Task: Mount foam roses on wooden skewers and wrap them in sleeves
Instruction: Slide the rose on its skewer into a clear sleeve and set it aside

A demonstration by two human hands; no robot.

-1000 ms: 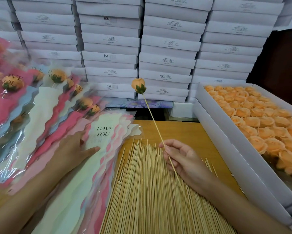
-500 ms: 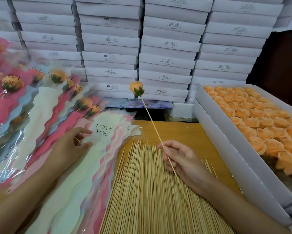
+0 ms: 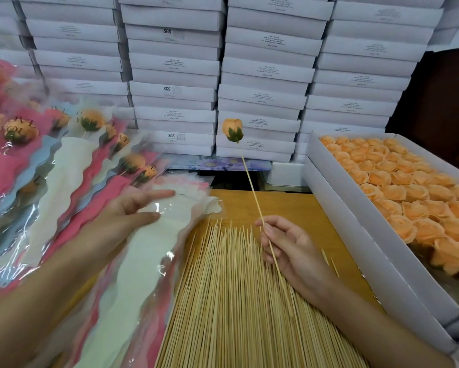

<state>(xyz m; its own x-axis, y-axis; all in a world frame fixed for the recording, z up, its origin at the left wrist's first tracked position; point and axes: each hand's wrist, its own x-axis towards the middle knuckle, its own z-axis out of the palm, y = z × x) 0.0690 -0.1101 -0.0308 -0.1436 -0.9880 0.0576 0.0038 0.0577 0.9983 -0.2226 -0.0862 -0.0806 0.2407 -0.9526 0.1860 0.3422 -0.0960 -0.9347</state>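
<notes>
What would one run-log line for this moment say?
right hand: pinches skewer topped by rose | left hand: straight fingers on top sleeve | stage: mounted, not yet wrapped

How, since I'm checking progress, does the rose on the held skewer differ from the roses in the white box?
The mounted rose sits on a skewer held by the right hand, raised in the air; the boxed roses lie packed in the white box. The mounted rose is seen sideways, green base showing; the boxed roses face up, petals only. Both are peach-orange.
</notes>
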